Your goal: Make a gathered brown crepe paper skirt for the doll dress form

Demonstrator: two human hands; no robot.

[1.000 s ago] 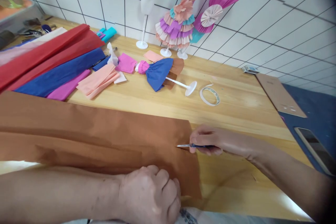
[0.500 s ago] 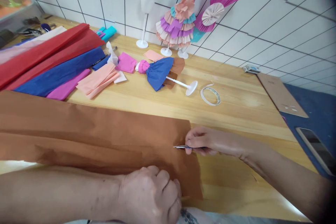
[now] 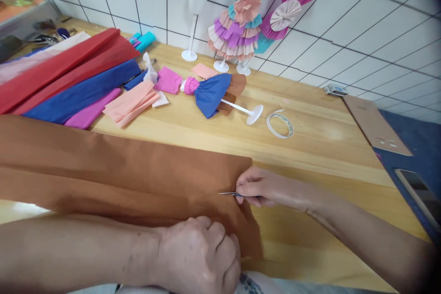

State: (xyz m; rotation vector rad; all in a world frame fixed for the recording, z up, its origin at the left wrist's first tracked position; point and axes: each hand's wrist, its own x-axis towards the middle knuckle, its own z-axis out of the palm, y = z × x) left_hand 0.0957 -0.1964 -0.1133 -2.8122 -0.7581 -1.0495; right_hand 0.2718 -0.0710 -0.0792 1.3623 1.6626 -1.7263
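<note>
Under clenched left hand (image 3: 201, 252), brown paper (image 3: 151, 165), right hand (image 3: 257, 187) at its end, gripping scissors (image 3: 230, 193)

White wall tiles (image 3: 151, 4), ruled by dark lines, rise behind a pale wooden bench (image 3: 317, 117) in the view I follow from afar; light leaves a sheen on the grained top and glare at its near edge; a dark blue surface (image 3: 415, 131) borders the right end, whether floor or furniture I cannot tell.
</note>
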